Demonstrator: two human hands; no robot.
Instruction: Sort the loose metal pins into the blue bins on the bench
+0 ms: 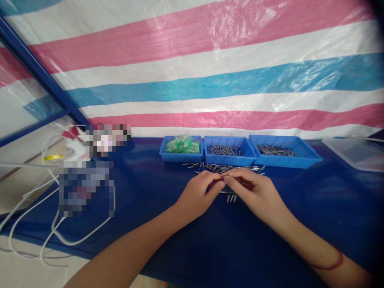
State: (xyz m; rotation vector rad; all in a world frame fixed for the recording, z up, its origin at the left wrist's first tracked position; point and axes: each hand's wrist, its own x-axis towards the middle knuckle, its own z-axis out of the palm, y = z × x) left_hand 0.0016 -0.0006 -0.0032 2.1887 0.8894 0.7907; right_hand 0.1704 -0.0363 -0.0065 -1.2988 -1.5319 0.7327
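My left hand (201,191) and my right hand (255,192) meet fingertip to fingertip just above the blue table. Both are pinched closed, and whatever sits between the fingertips is too small and covered to make out. Behind the fingers lies a loose row of thin metal pins (214,168) that look like blind rivets. A few more short pins (231,198) lie side by side under my hands, partly hidden by them. Beyond the row stands a blue bin (229,161) holding similar metal pins.
To the left, another blue bin (180,158) holds green-and-clear plastic packets (183,145). A third blue bin (288,161) at the right contains small dark metal pieces. A clear plastic lid (354,154) lies far right. White cables (54,224) loop over the table's left side. Striped sheeting (192,88) hangs behind.
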